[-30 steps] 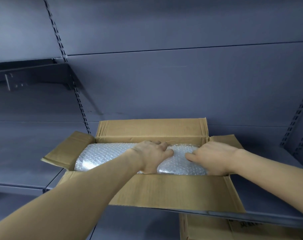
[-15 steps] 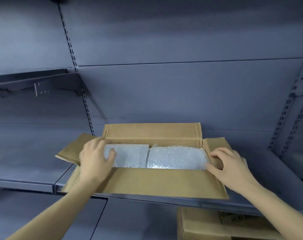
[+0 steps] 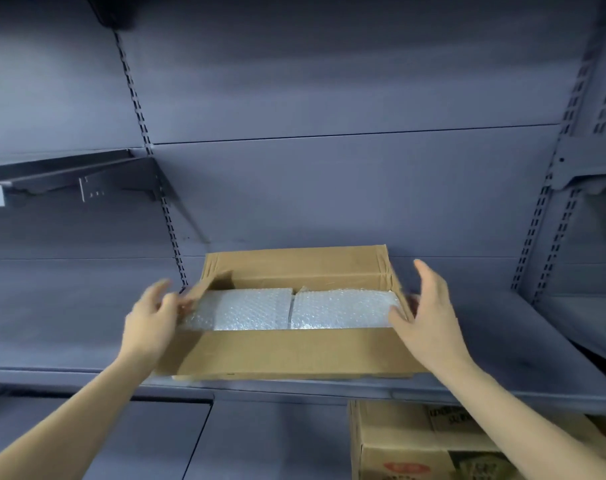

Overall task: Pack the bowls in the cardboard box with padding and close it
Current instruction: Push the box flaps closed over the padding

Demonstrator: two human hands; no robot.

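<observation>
A brown cardboard box [image 3: 294, 355] stands open on a grey metal shelf [image 3: 52, 348]. Inside lie two bundles of bubble wrap [image 3: 253, 310] side by side, filling the box; no bowl shows through them. My left hand [image 3: 152, 317] is at the box's left end and holds the left side flap, which stands raised and tipped inward. My right hand [image 3: 429, 317] is at the right end, fingers straight, thumb against the right side flap, which is also raised. The back flap stands upright and the front flap hangs down.
The grey shelving back panel rises behind the box, with slotted uprights at left [image 3: 170, 223] and right [image 3: 544, 216]. A bracketed shelf [image 3: 69, 174] juts out at upper left. Another printed cardboard box [image 3: 433, 448] sits on the lower level at bottom right.
Both hands left the bubble wrap and moved out to the box's ends. The two side flaps, spread outward before, are now lifted and swinging inward.
</observation>
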